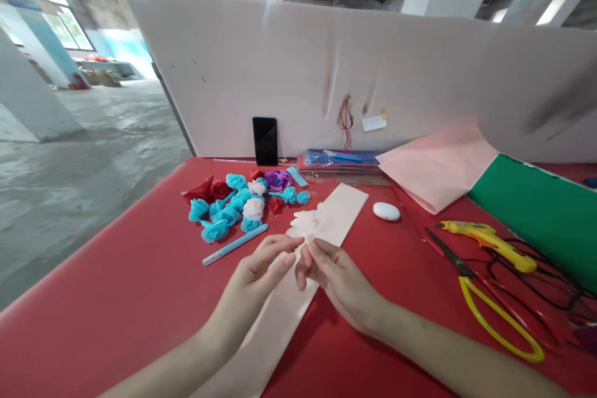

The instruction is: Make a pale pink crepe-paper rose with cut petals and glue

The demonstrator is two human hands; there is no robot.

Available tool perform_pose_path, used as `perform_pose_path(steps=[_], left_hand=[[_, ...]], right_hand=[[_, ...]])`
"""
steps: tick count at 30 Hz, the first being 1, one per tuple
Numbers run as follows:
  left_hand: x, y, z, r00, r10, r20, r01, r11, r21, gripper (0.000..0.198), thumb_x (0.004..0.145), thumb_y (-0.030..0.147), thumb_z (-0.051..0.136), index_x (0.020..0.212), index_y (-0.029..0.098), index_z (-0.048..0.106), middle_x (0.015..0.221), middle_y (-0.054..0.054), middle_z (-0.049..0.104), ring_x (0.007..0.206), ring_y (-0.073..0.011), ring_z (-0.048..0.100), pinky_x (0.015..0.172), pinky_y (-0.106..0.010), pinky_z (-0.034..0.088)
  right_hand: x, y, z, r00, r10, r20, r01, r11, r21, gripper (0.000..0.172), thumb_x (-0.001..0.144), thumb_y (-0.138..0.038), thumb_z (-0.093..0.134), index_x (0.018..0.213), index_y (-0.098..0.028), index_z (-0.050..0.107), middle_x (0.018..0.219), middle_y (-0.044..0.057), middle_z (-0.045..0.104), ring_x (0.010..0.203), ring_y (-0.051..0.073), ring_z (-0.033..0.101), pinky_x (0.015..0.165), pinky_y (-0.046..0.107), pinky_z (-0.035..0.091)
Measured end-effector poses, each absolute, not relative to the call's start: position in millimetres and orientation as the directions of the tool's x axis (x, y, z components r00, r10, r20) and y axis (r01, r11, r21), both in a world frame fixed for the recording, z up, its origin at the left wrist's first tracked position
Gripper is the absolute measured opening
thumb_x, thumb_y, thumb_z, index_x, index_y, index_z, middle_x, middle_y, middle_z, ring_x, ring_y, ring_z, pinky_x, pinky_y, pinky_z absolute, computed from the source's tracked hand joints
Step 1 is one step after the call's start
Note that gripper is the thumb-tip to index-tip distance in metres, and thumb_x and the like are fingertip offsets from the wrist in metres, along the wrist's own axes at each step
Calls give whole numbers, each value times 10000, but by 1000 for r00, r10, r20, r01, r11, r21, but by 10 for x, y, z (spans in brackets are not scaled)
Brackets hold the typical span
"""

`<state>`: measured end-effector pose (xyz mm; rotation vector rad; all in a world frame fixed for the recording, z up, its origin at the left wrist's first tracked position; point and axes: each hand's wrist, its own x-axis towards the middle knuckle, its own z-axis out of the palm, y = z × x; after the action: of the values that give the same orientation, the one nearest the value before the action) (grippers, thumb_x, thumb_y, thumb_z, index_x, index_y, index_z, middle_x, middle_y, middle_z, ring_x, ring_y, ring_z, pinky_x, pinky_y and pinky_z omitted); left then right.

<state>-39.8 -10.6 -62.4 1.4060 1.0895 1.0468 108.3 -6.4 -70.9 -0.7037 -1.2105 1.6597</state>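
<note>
Left of the pink paper strip (336, 214): finished paper flowers (242, 202) heaped. Left hand (259, 273) and right hand (336, 280) pinch the strip's scalloped edge, fingers together. Strip mostly flat, unrolled. Right of it: scissors (489, 305), glue gun (489, 237), untouched.

The bench (116, 298) is plain red. On it lies a pale pink paper strip (340, 214), unpatterned. Left of the strip, the paper flowers (233, 205) are mostly turquoise, with some red, pale pink and one purple, and the pen (236, 244) is light blue. Right of the strip are a white oval case (386, 211), a yellow glue gun (487, 237), yellow-and-red-handled scissors (494, 317) and a green sheet (541, 211). Behind the strip stands a black phone (265, 140).
</note>
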Motion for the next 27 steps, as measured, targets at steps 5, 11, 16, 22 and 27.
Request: perform_pose_path(steps=[5,11,16,22,27], left_hand=[[-408,-181,-576,406,911,-75,-79,117,990,333,836,393,526,598,199,653,403,10,621,566,-172,593,811,-335,455],[-411,-281,-531,486,864,-129,-244,275,930,348,827,370,553,574,171,686,407,-33,653,492,-168,580,677,-310,462],[-384,-288,-532,340,937,-80,-197,154,968,361,772,343,626,454,173,620,411,15,517,487,-130,488,556,-267,427],[-356,-211,-540,208,976,-56,-92,77,993,336,754,348,657,471,173,614,560,29,416,558,-111,474,563,-243,435],[-335,-143,-575,294,954,-61,-116,99,988,292,770,340,641,519,190,646,462,34,494,480,-119,491,569,-264,438]], right_hand=[[1041,-169,-748,-605,795,45,-404,-257,-878,381,872,-488,478,658,-175,448,483,-40,501,458,81,463,575,241,383],[1017,-260,-708,-653,752,93,-429,-266,-863,364,862,-489,487,678,-175,478,477,-40,523,458,85,482,616,251,417],[1040,-297,-654,-467,870,154,-150,94,-984,350,919,-369,423,671,-158,551,573,9,589,586,112,540,628,228,431],[1051,-284,-729,-349,899,265,87,313,-946,256,922,-292,410,790,-171,593,745,36,645,635,117,532,640,226,410],[1048,-251,-692,-349,919,184,-22,188,-982,325,927,-359,391,727,-164,558,625,18,582,570,115,504,593,234,406]])
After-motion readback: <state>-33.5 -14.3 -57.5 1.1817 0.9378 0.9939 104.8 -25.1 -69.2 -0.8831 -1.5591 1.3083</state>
